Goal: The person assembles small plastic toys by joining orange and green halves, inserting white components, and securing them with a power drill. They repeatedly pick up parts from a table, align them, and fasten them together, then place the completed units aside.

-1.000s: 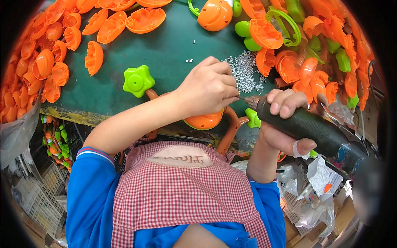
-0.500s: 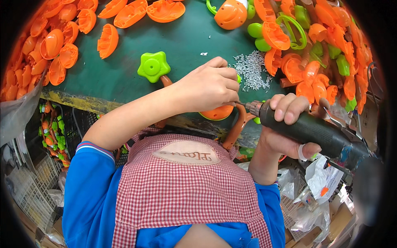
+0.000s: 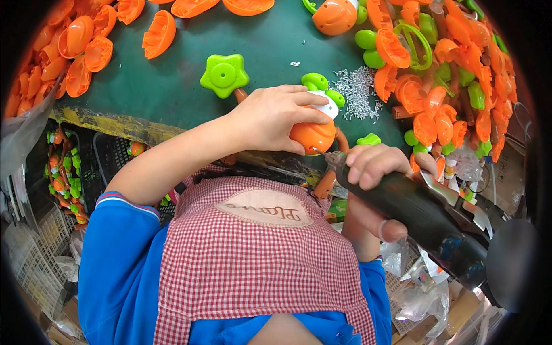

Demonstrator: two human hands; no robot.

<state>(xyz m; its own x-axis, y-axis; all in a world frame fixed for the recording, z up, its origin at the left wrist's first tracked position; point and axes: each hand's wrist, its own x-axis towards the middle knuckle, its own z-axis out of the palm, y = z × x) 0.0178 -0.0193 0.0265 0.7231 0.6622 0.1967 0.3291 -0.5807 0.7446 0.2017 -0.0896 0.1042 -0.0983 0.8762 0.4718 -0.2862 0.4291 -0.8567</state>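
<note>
My left hand (image 3: 282,118) is closed around a rounded orange plastic toy part (image 3: 313,137) at the table's near edge. A white piece (image 3: 328,106) and green knobs (image 3: 314,81) show beyond my fingers. In my right hand (image 3: 376,172) is a black power screwdriver (image 3: 417,204), tilted with its tip at the orange part's near face. A small dark spot shows where the tip meets it; whether a screw sits there I cannot tell. Brown curved tubes (image 3: 340,141) lie beside and under the part. A green star-shaped piece (image 3: 224,76) on a brown stem is left of my hand.
Small silver screws (image 3: 357,92) lie in a pile beyond the part. Orange shells (image 3: 77,37) are heaped at the left, with more orange and green parts (image 3: 425,103) at the right. Below the worn table edge (image 3: 115,125) are crates holding finished-looking coloured pieces (image 3: 66,172).
My left hand has turned and now wraps the orange part, showing its white and green pieces. The screwdriver has shifted left and tilted more steeply, its tip now at the part.
</note>
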